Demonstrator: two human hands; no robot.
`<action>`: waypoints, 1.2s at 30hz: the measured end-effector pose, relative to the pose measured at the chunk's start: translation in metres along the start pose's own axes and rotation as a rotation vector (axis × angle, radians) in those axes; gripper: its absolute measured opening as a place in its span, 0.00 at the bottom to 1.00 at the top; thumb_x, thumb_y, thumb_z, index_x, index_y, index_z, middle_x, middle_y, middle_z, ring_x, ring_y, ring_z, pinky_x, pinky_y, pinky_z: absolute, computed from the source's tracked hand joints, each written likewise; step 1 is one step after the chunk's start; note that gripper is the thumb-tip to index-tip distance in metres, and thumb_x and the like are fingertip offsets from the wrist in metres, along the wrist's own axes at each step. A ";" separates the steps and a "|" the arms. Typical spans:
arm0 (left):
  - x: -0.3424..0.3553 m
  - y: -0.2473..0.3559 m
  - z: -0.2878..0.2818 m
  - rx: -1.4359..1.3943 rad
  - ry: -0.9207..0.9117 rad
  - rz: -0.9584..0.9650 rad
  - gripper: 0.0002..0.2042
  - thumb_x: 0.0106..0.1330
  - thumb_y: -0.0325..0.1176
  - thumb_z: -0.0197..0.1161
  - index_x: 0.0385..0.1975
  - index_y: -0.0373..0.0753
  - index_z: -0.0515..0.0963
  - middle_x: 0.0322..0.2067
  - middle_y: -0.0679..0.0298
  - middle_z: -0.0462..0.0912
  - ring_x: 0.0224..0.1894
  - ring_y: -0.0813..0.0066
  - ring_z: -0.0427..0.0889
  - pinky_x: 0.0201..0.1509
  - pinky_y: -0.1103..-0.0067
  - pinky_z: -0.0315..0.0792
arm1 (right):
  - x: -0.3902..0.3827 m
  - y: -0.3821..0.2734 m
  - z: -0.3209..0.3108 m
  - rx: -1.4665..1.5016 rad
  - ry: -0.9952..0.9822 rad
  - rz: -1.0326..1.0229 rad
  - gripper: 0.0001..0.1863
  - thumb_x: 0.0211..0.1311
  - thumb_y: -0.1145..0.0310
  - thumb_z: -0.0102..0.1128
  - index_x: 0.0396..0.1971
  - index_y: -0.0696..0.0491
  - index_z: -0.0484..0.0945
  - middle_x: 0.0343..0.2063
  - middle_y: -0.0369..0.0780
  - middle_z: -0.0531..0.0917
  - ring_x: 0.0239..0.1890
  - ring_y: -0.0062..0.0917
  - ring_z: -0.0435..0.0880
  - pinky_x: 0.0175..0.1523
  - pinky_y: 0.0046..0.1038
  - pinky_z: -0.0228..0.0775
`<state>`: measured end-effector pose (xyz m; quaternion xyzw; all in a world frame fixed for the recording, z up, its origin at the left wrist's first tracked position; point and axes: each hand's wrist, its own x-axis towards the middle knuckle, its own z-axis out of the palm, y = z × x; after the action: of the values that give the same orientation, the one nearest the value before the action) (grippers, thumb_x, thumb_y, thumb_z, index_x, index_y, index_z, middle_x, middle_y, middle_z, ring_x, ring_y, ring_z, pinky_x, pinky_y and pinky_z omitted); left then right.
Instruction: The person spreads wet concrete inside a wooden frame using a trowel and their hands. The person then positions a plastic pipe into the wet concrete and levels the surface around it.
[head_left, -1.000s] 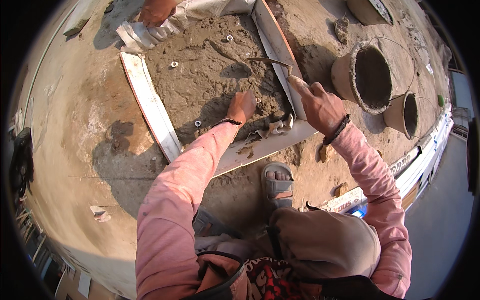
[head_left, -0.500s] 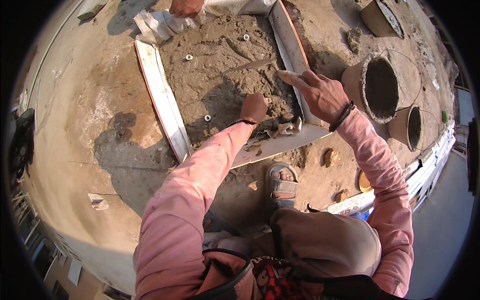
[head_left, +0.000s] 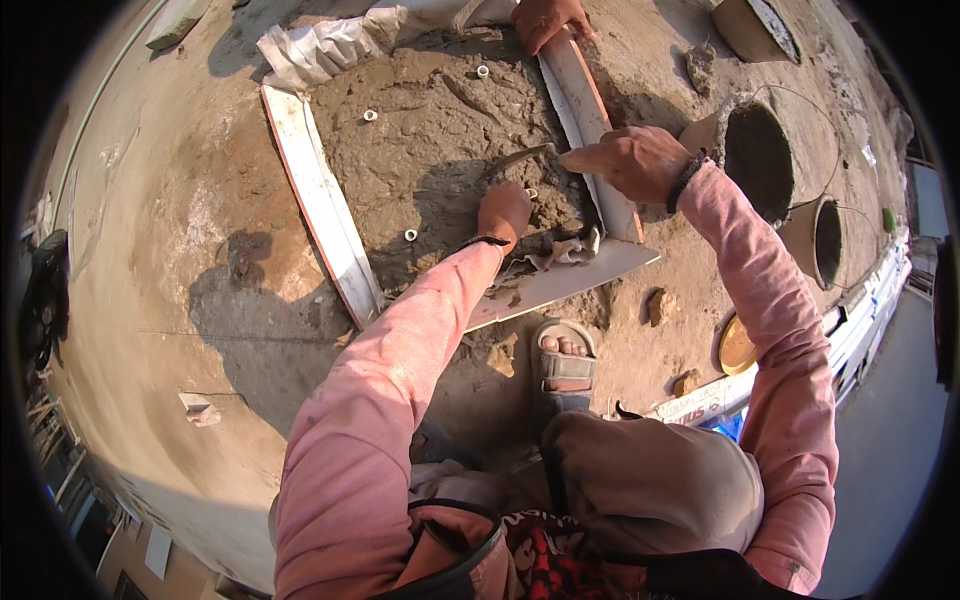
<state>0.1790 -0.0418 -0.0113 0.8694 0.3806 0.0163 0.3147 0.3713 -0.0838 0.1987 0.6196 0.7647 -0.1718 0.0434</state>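
- Right now, a trowel [head_left: 525,157] is lying with its blade on a bed of wet grey mortar [head_left: 440,130], held inside a frame of pale boards [head_left: 322,205].
- Judging by its look, the mortar is heavy, soft and sticky; it will be slumping and clinging rather than sliding, so it is best worked with the blade, not lifted by hand.
- The trowel seems stiff and light; its handle end, by the right-side board, is the place to grip it.
- The right hand [head_left: 632,160] is curling its fingers closed around that handle, wrist bent, arm reaching in from the right in a pink sleeve.
- The left hand [head_left: 504,208] is pressing down onto the mortar near the frame's lower corner; whether its fingers are spread or folded cannot be told.
- Small white rings [head_left: 410,235] are sitting in the mortar surface.
- Another person's hand [head_left: 545,18] is resting on the top of the right board.
- Two mortar-caked buckets [head_left: 760,150] are standing to the right, and a sandalled foot [head_left: 565,358] is planted just below the frame.
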 end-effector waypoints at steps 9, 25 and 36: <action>0.000 0.012 -0.021 -0.241 -0.041 -0.162 0.10 0.58 0.31 0.54 0.26 0.32 0.80 0.27 0.42 0.80 0.34 0.46 0.81 0.39 0.61 0.75 | -0.037 0.009 -0.003 -0.026 0.022 0.068 0.21 0.55 0.72 0.49 0.50 0.43 0.76 0.30 0.44 0.82 0.32 0.38 0.83 0.35 0.38 0.74; 0.013 0.004 -0.024 -0.074 -0.149 -0.083 0.07 0.57 0.31 0.58 0.30 0.34 0.79 0.31 0.45 0.80 0.38 0.48 0.80 0.39 0.64 0.75 | -0.097 -0.033 -0.041 -0.021 -0.060 0.058 0.23 0.51 0.76 0.48 0.48 0.43 0.77 0.22 0.40 0.76 0.22 0.36 0.78 0.27 0.35 0.71; 0.024 0.002 -0.031 -0.049 -0.164 -0.129 0.14 0.53 0.40 0.64 0.28 0.32 0.80 0.30 0.45 0.81 0.38 0.47 0.80 0.42 0.63 0.74 | -0.104 -0.027 -0.023 -0.013 -0.062 0.047 0.24 0.53 0.74 0.52 0.53 0.40 0.74 0.23 0.38 0.77 0.25 0.35 0.79 0.28 0.34 0.72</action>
<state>0.1895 -0.0102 0.0097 0.8335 0.4082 -0.0658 0.3664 0.3725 -0.1778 0.2548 0.6315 0.7493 -0.1849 0.0750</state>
